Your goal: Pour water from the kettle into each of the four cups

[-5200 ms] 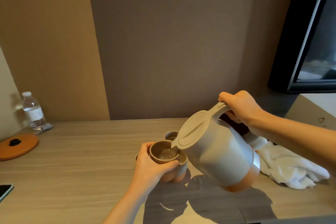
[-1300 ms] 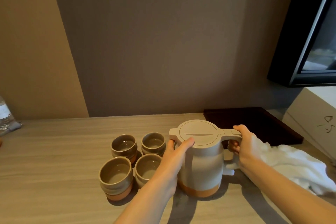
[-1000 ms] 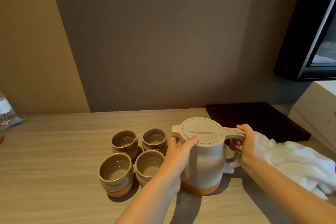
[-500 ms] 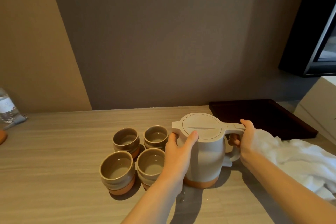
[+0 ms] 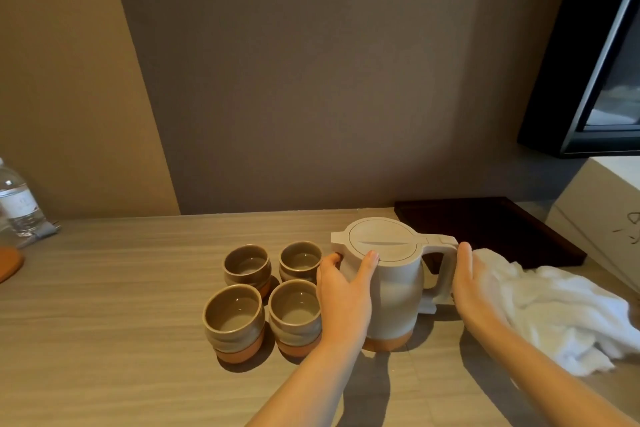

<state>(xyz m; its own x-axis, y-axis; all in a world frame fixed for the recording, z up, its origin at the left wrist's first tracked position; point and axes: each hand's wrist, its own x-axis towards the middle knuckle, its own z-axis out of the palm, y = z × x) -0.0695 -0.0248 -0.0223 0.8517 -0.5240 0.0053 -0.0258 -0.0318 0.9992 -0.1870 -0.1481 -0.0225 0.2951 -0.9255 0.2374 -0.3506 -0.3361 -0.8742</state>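
A grey kettle (image 5: 398, 295) with a terracotta base stands upright on the wooden counter, lid closed. Left of it sit several grey and terracotta cups in a square: back left cup (image 5: 246, 266), back right cup (image 5: 300, 261), front left cup (image 5: 234, 321), front right cup (image 5: 294, 315). Water shows in them. My left hand (image 5: 344, 291) is wrapped around the kettle's left side, thumb on the lid's edge. My right hand (image 5: 472, 284) has its fingers straight, just right of the handle (image 5: 445, 270), not gripping it.
A white towel (image 5: 561, 308) lies crumpled right of the kettle. Behind it is a dark tray (image 5: 491, 229), and a white box (image 5: 609, 211) at far right. A water bottle (image 5: 17, 201) and an orange disc (image 5: 8, 263) sit at far left.
After the pouring five seconds ago, the kettle stands on the counter. In the last half second my right hand let go of the handle and opened beside it; my left hand stays.
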